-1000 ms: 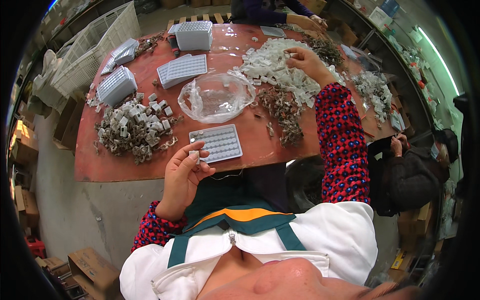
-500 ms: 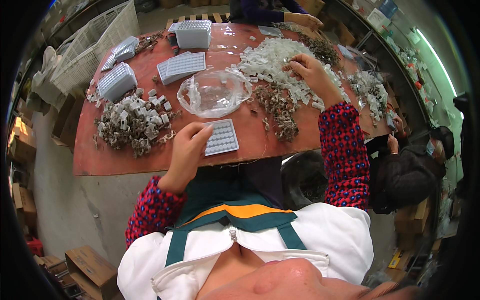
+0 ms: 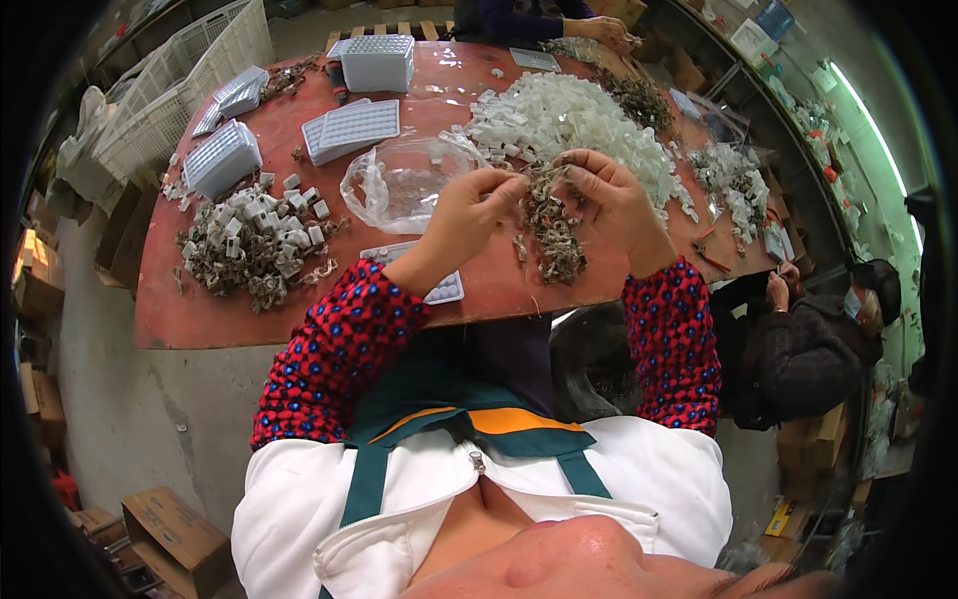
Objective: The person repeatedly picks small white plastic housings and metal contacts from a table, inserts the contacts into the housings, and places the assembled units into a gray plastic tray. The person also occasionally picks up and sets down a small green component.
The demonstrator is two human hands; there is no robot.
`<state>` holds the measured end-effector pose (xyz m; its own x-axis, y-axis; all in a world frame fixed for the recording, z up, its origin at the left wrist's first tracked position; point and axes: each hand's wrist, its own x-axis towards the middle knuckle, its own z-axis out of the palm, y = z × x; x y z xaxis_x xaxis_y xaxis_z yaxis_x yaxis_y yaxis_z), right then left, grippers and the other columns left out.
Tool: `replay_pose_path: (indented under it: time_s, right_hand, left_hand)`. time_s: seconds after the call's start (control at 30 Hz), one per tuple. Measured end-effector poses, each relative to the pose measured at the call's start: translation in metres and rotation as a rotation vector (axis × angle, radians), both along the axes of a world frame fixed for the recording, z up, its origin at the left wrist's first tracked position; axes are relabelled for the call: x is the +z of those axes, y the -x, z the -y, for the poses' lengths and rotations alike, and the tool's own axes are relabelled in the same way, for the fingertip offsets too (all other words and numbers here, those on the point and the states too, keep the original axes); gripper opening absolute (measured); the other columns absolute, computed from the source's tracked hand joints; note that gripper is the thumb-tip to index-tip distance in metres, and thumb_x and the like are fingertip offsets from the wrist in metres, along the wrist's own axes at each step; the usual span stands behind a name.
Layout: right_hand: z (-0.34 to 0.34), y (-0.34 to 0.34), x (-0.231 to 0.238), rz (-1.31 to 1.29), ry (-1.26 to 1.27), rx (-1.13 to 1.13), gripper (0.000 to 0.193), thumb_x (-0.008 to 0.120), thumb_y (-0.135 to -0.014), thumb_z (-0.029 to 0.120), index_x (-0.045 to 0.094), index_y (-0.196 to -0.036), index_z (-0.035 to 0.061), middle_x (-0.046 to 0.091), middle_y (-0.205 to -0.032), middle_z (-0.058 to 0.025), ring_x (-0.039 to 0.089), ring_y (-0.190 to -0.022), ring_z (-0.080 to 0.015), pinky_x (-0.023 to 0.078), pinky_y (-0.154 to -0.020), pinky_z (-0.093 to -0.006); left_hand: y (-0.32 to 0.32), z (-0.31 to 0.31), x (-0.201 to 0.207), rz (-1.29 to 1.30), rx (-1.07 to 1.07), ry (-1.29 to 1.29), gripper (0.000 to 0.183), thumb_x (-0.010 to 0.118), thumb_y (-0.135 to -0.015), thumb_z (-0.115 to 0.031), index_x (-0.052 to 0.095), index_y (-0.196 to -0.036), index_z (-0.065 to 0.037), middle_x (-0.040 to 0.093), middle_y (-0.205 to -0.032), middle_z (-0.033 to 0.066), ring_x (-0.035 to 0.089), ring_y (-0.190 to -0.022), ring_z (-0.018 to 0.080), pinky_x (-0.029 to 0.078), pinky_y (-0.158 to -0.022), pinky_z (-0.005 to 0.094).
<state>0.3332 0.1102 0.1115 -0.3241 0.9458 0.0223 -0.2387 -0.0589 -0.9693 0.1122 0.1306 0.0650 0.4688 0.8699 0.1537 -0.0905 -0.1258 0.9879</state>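
Note:
My left hand (image 3: 475, 212) is closed in a pinch, thumb and fingertips together, at the left edge of a pile of small brown, stringy pieces (image 3: 555, 245). Facing it, my right hand (image 3: 611, 205) is also closed, its thumb pressed to the fingers above the same pile. Whatever either hand pinches is too small to make out. A heap of small translucent white plastic pieces (image 3: 589, 110) lies just beyond my hands. Under my left forearm, partly hidden, lies a white tray with rows of hollows (image 3: 446, 290). A clear plastic bag (image 3: 371, 200) spreads open left of my hand.
White block-shaped parts mixed with brown strands (image 3: 254, 240) form a pile on the red table (image 3: 200, 324). Stacked trays (image 3: 225, 160) stand at left and back. Orange-handled pliers (image 3: 711, 252) lie at right. One co-worker's hand (image 3: 609, 32) is across the table; another person (image 3: 813, 344) sits at right.
My right hand has come back from the translucent heap toward me. My left hand has moved right and away from the tray's edge, so both hands now face each other closely.

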Motion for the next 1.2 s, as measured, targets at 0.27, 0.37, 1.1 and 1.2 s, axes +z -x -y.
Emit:
replay_pose_path:
  time_s: [0.27,0.37,1.1,1.2]
  right_hand:
    - [0.051,0.018,-0.010,0.191,-0.190,-0.186,0.020,0.061,-0.100,0.013,0.061,-0.115,-0.0004,0.066,-0.091,-0.0011,0.059,-0.073,-0.0034,0.048,-0.059,-0.0190]
    - [0.063,0.019,-0.001,0.377,-0.339,-0.399,0.020,0.058,-0.101,0.011,0.060,-0.117,-0.0003,0.067,-0.091,-0.0020,0.058,-0.071,-0.0024,0.043,-0.055,-0.0183]
    - [-0.042,0.005,-0.065,0.099,-0.541,-0.571,0.018,0.056,-0.103,0.015,0.059,-0.116,0.0035,0.071,-0.096,-0.0058,0.044,-0.061,-0.0023,0.038,-0.052,-0.0184]
    - [-0.055,0.006,-0.070,0.111,-0.530,-0.595,0.017,0.056,-0.104,0.015,0.059,-0.116,0.0034,0.070,-0.095,-0.0064,0.044,-0.061,-0.0030,0.038,-0.053,-0.0187]
  left_hand:
    - [0.094,0.036,-0.004,0.294,0.134,0.404,0.036,0.051,-0.098,-0.012,0.055,-0.130,0.003,0.058,-0.083,-0.0005,0.051,-0.067,0.0042,0.038,-0.054,0.0188]
    - [0.144,0.045,-0.010,0.459,0.296,0.433,0.036,0.044,-0.102,-0.007,0.045,-0.136,0.004,0.060,-0.089,0.0051,0.059,-0.073,0.0116,0.053,-0.068,0.0270]
    - [0.179,0.089,-0.049,-0.186,0.422,0.184,0.026,0.055,-0.095,-0.006,0.066,-0.118,-0.002,0.060,-0.083,-0.0021,0.051,-0.066,0.0011,0.041,-0.057,0.0175]
    - [0.169,0.088,-0.043,-0.310,0.440,0.022,0.025,0.054,-0.095,-0.007,0.066,-0.115,-0.001,0.059,-0.082,-0.0027,0.050,-0.067,0.0017,0.041,-0.058,0.0200]
